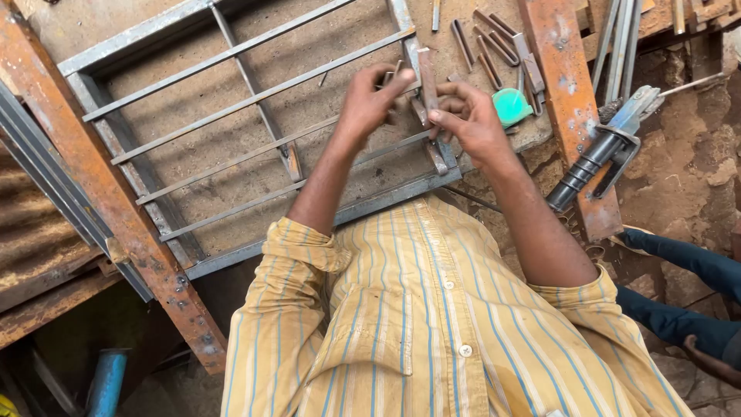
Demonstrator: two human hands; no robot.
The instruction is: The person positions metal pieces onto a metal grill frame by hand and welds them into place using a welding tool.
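A dusty table [231, 166] holds a metal window grill [255, 96]; above it the left hand [370, 100] and right hand [467, 120] both pinch a small metal bar [427, 81]; more bars [494, 42] lie nearby.

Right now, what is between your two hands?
In the head view, a short flat metal strip stands upright between the left hand and right hand, pinched by fingers of both, above the metal grille frame.

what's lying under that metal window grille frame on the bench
The grille frame lies flat on a dusty brown bench top, seen between its bars. Both hands, left hand and right hand, holding a short metal strip, cover its right end.
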